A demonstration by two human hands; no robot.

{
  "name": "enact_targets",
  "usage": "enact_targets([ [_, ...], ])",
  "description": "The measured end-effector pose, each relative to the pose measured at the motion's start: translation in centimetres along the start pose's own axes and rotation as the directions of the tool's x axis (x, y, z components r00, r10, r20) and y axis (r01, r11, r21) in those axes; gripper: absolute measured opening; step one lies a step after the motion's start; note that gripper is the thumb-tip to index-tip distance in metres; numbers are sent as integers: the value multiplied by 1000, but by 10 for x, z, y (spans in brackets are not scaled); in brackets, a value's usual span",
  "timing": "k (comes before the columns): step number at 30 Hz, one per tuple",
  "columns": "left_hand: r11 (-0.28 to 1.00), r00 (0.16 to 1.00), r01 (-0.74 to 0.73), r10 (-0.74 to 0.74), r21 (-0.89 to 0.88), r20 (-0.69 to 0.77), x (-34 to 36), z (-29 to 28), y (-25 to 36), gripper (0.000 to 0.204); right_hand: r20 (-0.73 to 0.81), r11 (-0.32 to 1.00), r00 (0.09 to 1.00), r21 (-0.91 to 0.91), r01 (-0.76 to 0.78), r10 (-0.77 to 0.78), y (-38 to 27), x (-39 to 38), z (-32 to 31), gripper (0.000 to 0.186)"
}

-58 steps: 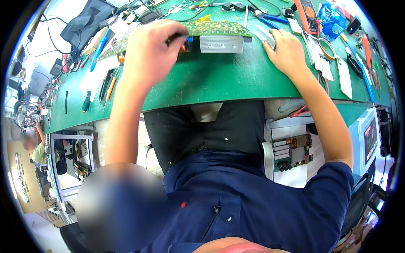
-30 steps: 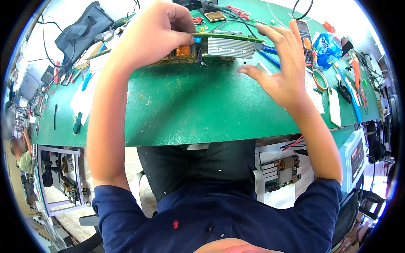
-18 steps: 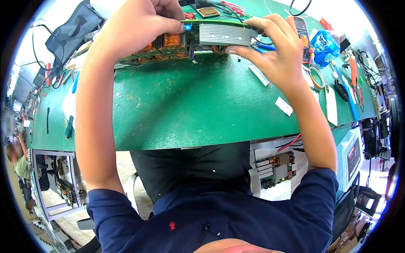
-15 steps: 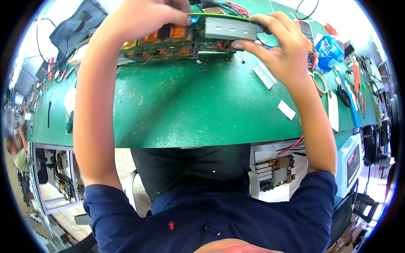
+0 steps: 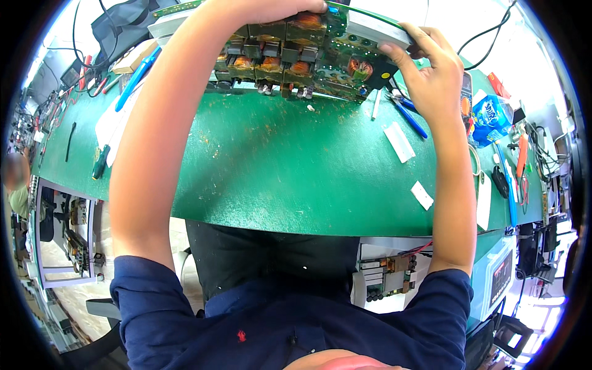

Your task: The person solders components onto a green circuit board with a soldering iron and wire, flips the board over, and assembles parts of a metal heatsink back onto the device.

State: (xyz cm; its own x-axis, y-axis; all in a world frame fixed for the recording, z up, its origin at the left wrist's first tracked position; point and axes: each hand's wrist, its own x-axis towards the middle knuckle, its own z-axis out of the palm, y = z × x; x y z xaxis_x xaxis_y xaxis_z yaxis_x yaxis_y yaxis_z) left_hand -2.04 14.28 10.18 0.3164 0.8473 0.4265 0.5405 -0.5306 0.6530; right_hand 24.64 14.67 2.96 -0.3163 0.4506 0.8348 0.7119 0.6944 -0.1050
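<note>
A large green circuit board stands tilted up on its edge at the far side of the green workbench, its component side facing me. Copper-wound transformers sit in rows on it, and a silver heat sink runs along its upper right. My left hand is closed at the board's top edge; the picture's upper rim cuts off part of it. Gripping the right end is my right hand, thumb on the component side and fingers behind the heat sink.
Right of the board lie a blue pen, a white strip, a multimeter and a blue packet. A green-handled screwdriver and a blue tool lie left. Another person is at the far left.
The board has been tipped so that more of its component side shows, and its right end sits lower. Both hands moved with it. My view has shifted, and the blue pen now shows.
</note>
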Motion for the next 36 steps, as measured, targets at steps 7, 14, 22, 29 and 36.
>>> enact_targets([
  [7, 991, 991, -128, 129, 34, -36, 1, 6, -12, 42, 74, 998, 995, 28, -62, 60, 13, 14, 7, 43],
  [14, 995, 999, 15, -9, 101, -53, 26, 13, -21, 43, 137, 940, 967, 240, -243, 215, 34, 24, 19, 44],
  [22, 984, 986, -137, 147, 114, -78, 15, 16, -29, 54, 5, 867, 935, 373, -331, 355, 27, -1, 39, 45],
  [29, 963, 980, -142, 170, 230, -106, 8, 20, -17, 51, -53, 887, 951, 378, -264, 305, 13, 1, 41, 46],
  [36, 944, 965, -187, 228, 271, -129, 9, 23, -20, 48, -94, 913, 940, 287, -290, 328, 6, -1, 41, 39],
])
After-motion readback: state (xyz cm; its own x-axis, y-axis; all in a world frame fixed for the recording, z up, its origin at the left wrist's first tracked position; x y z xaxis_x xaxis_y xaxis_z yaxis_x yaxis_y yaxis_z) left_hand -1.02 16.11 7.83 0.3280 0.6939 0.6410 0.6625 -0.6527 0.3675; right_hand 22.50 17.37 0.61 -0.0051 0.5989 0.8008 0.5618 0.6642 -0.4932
